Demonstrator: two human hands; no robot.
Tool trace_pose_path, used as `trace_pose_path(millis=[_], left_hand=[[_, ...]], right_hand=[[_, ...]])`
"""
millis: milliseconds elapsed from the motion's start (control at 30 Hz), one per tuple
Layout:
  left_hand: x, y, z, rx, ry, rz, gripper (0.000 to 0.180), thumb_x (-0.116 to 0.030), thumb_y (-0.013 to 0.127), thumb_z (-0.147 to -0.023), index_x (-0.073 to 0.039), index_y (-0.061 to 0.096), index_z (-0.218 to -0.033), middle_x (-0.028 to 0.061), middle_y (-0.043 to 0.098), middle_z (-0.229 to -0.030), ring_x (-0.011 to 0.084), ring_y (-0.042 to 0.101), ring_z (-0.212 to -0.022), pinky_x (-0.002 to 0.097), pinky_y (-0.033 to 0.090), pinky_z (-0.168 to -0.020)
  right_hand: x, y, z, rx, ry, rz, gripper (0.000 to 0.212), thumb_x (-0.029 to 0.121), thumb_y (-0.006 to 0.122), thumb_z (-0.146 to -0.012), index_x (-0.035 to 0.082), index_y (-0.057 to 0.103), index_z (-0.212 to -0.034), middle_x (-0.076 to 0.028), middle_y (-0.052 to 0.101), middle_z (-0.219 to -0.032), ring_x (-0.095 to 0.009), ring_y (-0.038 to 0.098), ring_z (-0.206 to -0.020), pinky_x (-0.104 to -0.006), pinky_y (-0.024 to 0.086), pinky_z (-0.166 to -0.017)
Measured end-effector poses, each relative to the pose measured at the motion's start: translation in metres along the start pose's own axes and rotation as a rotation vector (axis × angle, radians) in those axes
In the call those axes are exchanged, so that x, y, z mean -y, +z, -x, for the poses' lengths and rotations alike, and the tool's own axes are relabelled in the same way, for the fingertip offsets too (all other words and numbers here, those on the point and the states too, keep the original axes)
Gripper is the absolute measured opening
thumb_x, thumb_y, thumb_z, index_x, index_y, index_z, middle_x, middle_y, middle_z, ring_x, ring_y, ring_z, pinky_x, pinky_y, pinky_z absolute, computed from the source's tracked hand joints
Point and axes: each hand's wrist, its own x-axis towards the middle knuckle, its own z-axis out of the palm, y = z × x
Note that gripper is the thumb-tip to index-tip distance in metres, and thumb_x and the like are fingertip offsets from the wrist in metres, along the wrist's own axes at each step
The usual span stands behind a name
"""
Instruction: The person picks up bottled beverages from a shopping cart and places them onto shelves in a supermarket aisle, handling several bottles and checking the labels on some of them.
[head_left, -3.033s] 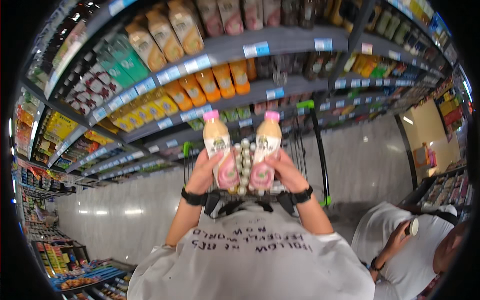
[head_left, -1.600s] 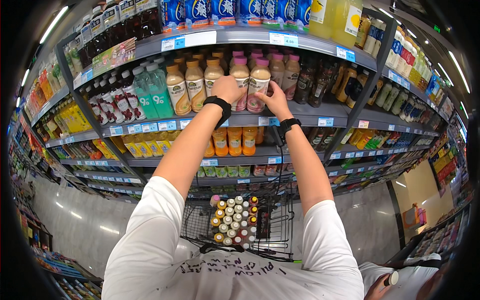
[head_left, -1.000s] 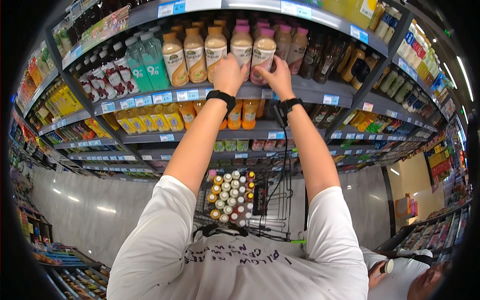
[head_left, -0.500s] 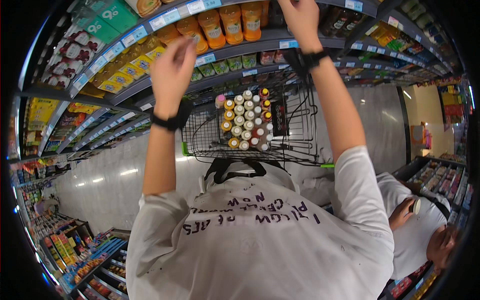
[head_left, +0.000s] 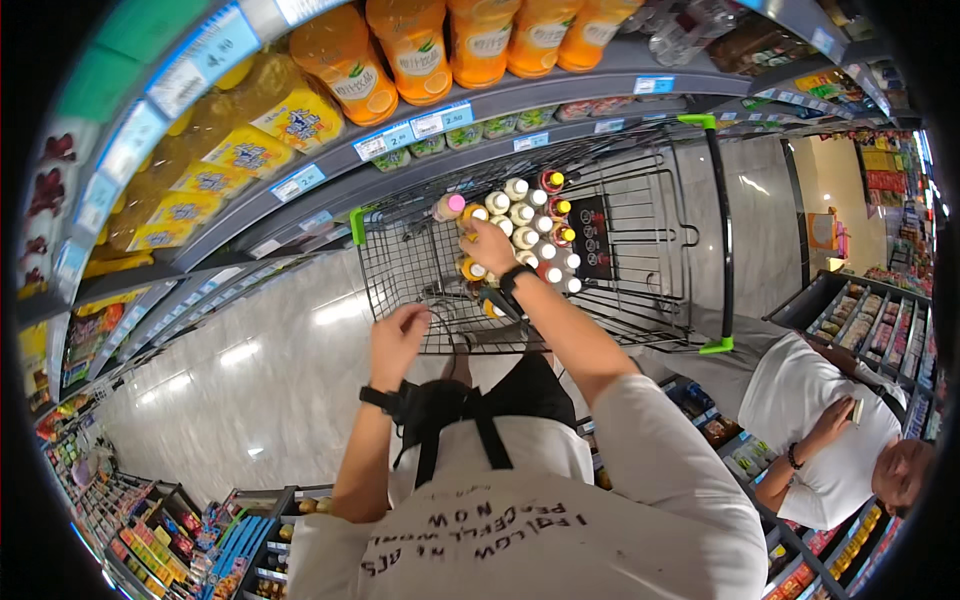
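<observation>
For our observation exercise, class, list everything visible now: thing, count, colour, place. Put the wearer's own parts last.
shopping cart: one, black wire with green corners, centre
pink-capped bottle: one, pale pinkish, cart, upper left of the group
white-capped bottles: many, partly hidden, cart
yellow-capped bottles: three, yellow and red, cart, upper right of the group
orange drink bottles: five, orange, shelf, top centre
yellow-labelled bottles: several, shelf, left
price tags: many, blue and white, shelf edges
shelf unit: one, grey, top and left
floor: grey, glossy
other person: one, white shirt, right
shirt: one, white, dark lettering, bottom
wristbands: two, black, wrists
left hand: one, bare, cart's lower left edge
right hand: one, bare, over the bottles' left side; grip unclear
</observation>
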Motion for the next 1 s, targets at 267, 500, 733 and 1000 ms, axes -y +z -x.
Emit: trace_pose_path(millis=[267, 500, 733, 1000], left_hand=[[0.042, -0.006, 0.012, 0.023, -0.082, 0.299, 0.019, -0.004, 0.056, -0.094, 0.006, 0.065, -0.107, 0.0122, 0.073, -0.093, 0.0162, 0.07, -0.086, 0.0266, 0.054, -0.078], [0.054, -0.048, 0.017, -0.08, -0.082, 0.314, 0.019, -0.007, 0.06, -0.093, 0.004, 0.065, -0.107, 0.0105, 0.073, -0.092, 0.0153, 0.069, -0.083, 0.0268, 0.053, -0.077], [-0.01, -0.063, -0.001, -0.163, 0.344, 0.073, 0.052, -0.022, 0.076, -0.078, -0.004, 0.058, -0.123, 0.015, 0.067, -0.113, 0.0249, 0.066, -0.099, 0.0334, 0.052, -0.084], [-0.137, -0.047, 0.03, 0.113, 0.568, 0.491, 0.069, -0.02, 0.083, -0.07, -0.004, 0.05, -0.129, 0.0118, 0.063, -0.118, 0.0222, 0.062, -0.108, 0.0347, 0.049, -0.093]], right_hand=[[-0.014, 0.066, -0.108, 0.084, 0.178, 0.717, 0.034, 0.02, 0.057, -0.091, 0.006, 0.052, -0.122, -0.024, 0.065, -0.104, -0.036, 0.069, -0.088, -0.0436, 0.057, -0.071], [0.04, 0.035, -0.078, 0.294, -0.19, 0.629, 0.038, 0.032, 0.069, -0.078, 0.009, 0.059, -0.107, -0.016, 0.07, -0.084, -0.035, 0.068, -0.078, -0.0459, 0.054, -0.066], [0.202, -0.068, 0.037, 0.257, -0.272, 0.319, 0.034, 0.036, 0.073, -0.068, 0.012, 0.065, -0.091, -0.012, 0.069, -0.077, -0.035, 0.067, -0.072, -0.0451, 0.053, -0.063], [0.323, -0.189, 0.138, 0.051, -0.219, -0.063, 0.038, 0.012, 0.073, -0.079, 0.001, 0.063, -0.114, -0.004, 0.063, -0.071, -0.011, 0.063, -0.065, -0.0246, 0.05, -0.059]])
